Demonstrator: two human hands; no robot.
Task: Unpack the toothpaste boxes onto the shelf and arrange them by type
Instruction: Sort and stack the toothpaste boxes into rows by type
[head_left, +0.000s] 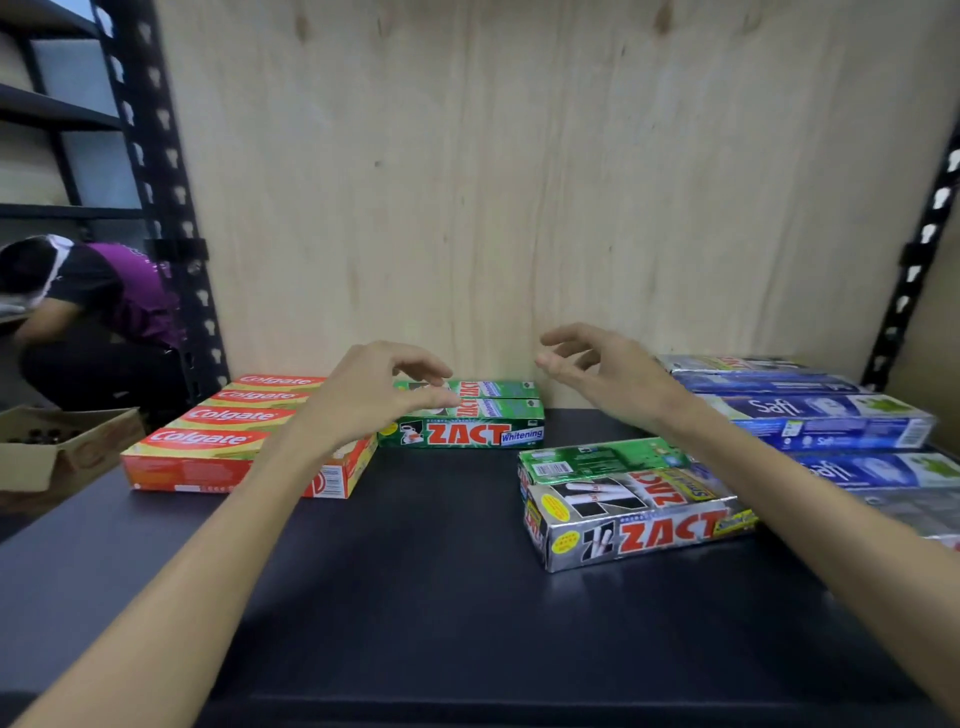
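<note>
The green ZACT boxes lay flat at the back of the dark shelf, close to the wooden back wall. They were long cardboard boxes with shiny print, packed side by side. The red Colgate boxes lay in a neat row just to the left, touching the green ones at one corner. Silver ZACT boxes sat further front on the right, a bit crooked, with one green box turned over right behind them. The blue Safi boxes were lined up along the right side, from the back wall to the front.

The shelf was smooth and flat, with a big bare patch in the middle and front. There was also a gap between the green boxes and the blue ones.

The left hand hung just over the left end of the green ZACT boxes. Its fingers were curled and a little apart, holding nothing. The right hand hung in the air over the gap, near the right end of the green boxes. Its fingers were spread and bent, holding nothing too.

A black metal post with holes stood at the left edge. Past it, a person bent down near a brown cardboard box.
</note>
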